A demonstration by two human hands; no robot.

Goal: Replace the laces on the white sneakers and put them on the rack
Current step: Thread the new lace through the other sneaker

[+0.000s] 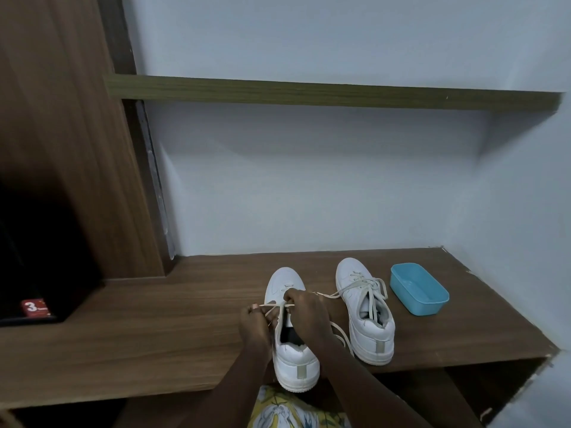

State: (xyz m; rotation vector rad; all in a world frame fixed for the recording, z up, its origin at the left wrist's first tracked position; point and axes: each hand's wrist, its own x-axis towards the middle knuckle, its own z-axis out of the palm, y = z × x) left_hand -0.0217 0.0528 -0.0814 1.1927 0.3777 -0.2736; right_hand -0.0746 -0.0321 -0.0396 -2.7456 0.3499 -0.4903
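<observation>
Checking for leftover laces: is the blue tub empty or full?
Empty: the tub stands upright on the shelf, its bare blue floor showing, nothing inside.

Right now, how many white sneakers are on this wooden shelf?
2. The near sneaker sits at the front edge, its lace pinched by the left hand and right hand. The second sneaker stands right of it, beside the blue tub. None seems hidden.

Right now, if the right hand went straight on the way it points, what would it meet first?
Most likely the toe of the nearer sneaker: the right hand pinches the lace over it, fingers aimed toward that toe. Depth is unclear, so it might pass above it.
</observation>
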